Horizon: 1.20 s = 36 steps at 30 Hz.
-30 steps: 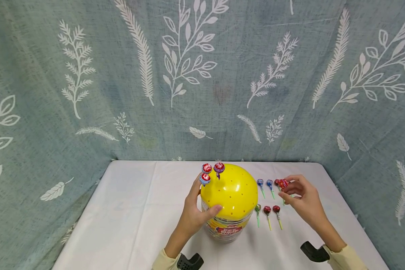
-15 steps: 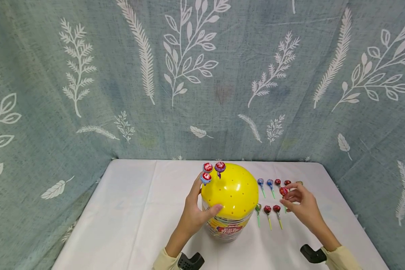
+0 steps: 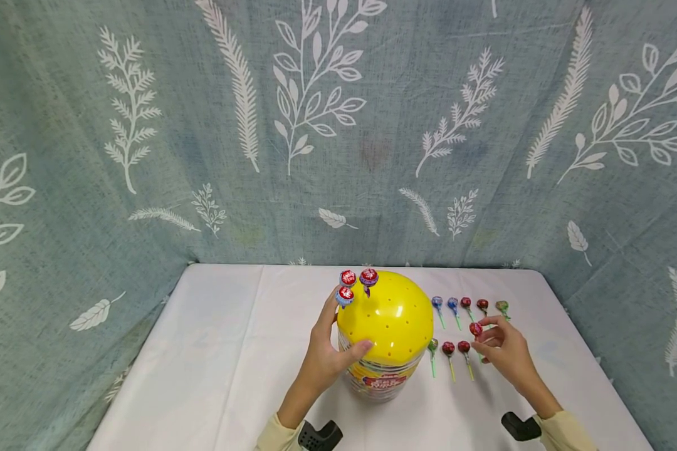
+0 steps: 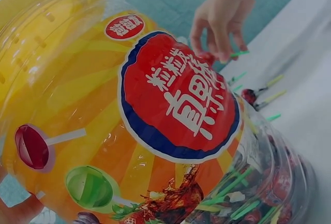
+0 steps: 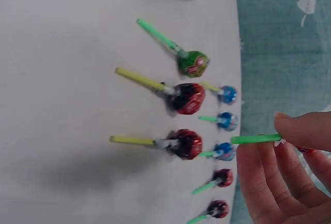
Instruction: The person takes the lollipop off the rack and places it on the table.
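Note:
My left hand [image 3: 328,358] grips the side of a clear plastic jar, its thumb lying on the domed yellow lid [image 3: 392,329]. The lid is dotted with small holes, and three lollipops [image 3: 369,277] stand at its back left edge. In the left wrist view the jar's printed label [image 4: 178,97] fills most of the frame, with more lollipops showing inside the base. To the right of the jar, my right hand [image 3: 509,352] pinches a red-wrapped lollipop [image 3: 476,329] between thumb and fingers. Its green stick [image 5: 256,139] points away from the fingers in the right wrist view.
Two rows of lollipops lie on the white-covered table [image 3: 214,351] right of the jar. Blue [image 3: 437,302], dark red [image 3: 482,304] and green [image 3: 503,306] ones form the back row; the front row has a green [image 3: 432,345] and two red ones. A patterned curtain [image 3: 367,138] hangs behind.
My right hand has drawn the red lollipop toward the front, away from the back row, uncovering the lollipops behind it. The left hand stays on the jar.

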### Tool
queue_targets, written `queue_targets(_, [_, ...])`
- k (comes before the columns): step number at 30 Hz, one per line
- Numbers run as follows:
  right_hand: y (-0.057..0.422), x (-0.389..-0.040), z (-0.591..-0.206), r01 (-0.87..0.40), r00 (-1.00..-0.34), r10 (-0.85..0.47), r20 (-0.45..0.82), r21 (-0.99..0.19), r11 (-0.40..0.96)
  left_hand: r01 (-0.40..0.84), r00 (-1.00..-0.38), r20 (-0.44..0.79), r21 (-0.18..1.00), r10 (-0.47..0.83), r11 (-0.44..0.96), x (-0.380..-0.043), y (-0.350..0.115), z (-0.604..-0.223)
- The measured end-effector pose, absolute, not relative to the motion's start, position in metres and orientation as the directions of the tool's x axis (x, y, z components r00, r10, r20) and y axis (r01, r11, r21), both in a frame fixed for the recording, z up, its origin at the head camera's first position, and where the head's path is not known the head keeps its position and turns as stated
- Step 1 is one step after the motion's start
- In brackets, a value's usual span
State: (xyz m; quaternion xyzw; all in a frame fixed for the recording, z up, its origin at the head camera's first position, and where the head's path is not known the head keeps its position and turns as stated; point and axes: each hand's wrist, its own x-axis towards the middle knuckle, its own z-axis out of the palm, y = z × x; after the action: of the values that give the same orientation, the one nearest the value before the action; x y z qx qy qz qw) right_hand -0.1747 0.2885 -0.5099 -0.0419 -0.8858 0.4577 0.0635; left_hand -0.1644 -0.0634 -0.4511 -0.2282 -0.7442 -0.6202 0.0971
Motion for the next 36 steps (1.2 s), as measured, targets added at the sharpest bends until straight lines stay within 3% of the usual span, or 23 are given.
queue_targets(9, [0.325, -0.199, -0.590, 0.062, -0.985, 0.161, 0.066, -0.729, 0.682, 0.464, -0.876, 0.432, 0.877, 0.215, 0.125, -0.165, -0.063, -0.451])
queue_targets(16, [0.305, -0.183, -0.551, 0.189, -0.977, 0.200, -0.074, -0.731, 0.655, 0.468, -0.874, 0.437, 0.874, 0.212, 0.128, -0.165, -0.063, -0.451])
queue_targets(21, [0.299, -0.180, -0.544, 0.257, -0.964, 0.224, -0.140, -0.698, 0.668, 0.469, -0.874, 0.437, 0.873, 0.213, 0.133, -0.164, -0.063, -0.451])
queue_targets(36, [0.301, -0.187, -0.546, 0.275, -0.961, 0.223, -0.165, -0.652, 0.706, 0.453, -0.883, 0.419, 0.879, 0.211, 0.148, -0.163, -0.064, -0.449])
